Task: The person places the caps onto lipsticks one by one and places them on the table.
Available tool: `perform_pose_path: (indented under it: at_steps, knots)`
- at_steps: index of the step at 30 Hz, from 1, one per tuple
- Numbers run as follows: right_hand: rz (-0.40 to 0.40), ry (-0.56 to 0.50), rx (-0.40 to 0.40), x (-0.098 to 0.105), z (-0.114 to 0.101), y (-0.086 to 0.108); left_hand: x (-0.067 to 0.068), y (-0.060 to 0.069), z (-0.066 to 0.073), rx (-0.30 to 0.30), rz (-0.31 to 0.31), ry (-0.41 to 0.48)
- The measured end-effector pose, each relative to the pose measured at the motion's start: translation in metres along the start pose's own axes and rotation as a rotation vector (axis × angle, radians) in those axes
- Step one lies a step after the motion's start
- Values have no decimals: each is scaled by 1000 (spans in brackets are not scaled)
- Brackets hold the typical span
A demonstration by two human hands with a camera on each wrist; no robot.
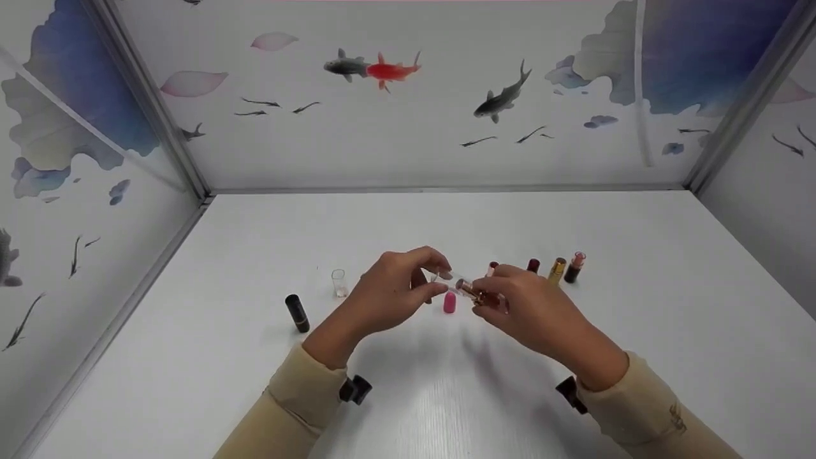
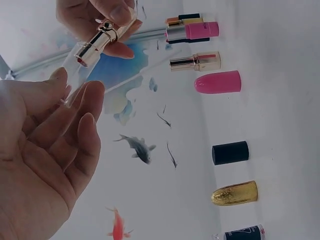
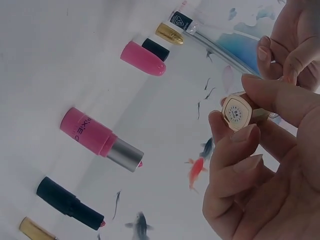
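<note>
- Two hands worked close together above the white table (image 1: pixel 395 223), one lipstick and one cap between them.
- The left hand (image 1: pixel 392 290) pinched a clear cap (image 2: pixel 75 82) at the end away from the lipstick, thumb on one side, fingertips on the other.
- The right hand (image 1: pixel 535 312) gripped a gold lipstick (image 3: pixel 237 111) between thumb and fingers, its squarish base, marked 04, facing the right wrist camera.
- The gold lipstick was off the tabletop, tilted, its narrow end pointing into the clear cap; the two looked partly overlapped, apparently not fully seated.
- Joining cap and lipstick seemed the step in hand. Fitting looked likelier than pulling off, since other lipsticks stood uncapped nearby, but one instant could not settle it.
- The next move, in that case, called for keeping both on one line, matching the cap to the squarish body, and pushing gently without smearing the tip.
- Near the hands stood a pink cap (image 1: pixel 450 303), a black cap (image 3: pixel 156 50) and a gold cap (image 3: pixel 170 34); farther left, a black tube (image 1: pixel 297 313) and a see-through piece (image 1: pixel 339 284).
- Toward the right were a pink lipstick (image 3: pixel 87 131) and a black lipstick (image 3: pixel 70 202), both tips showing.
</note>
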State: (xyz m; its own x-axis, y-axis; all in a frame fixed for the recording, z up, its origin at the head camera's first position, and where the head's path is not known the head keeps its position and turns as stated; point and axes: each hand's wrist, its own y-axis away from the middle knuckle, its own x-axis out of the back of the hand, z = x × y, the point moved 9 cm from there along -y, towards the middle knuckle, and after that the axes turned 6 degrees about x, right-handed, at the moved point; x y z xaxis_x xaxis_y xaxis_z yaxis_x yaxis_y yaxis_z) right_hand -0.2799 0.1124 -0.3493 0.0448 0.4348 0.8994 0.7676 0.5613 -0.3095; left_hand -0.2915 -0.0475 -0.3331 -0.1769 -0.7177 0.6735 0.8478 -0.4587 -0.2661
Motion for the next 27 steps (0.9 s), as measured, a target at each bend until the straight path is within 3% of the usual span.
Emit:
perform_pose_path:
  at_steps: [6,13,19,27]
  knots:
    - [78,-12,14,9,-1,-1,3,0,-1,-7,20,-10]
    - [218,-17,114,20,-8,0,0,-1,-3,26,-1,-31]
    - [232,-23,139,21,-10,0,2,0,-1,1,-2,-20]
    - [284,-226,144,32,-4,2,2,0,2,-26,-19,47]
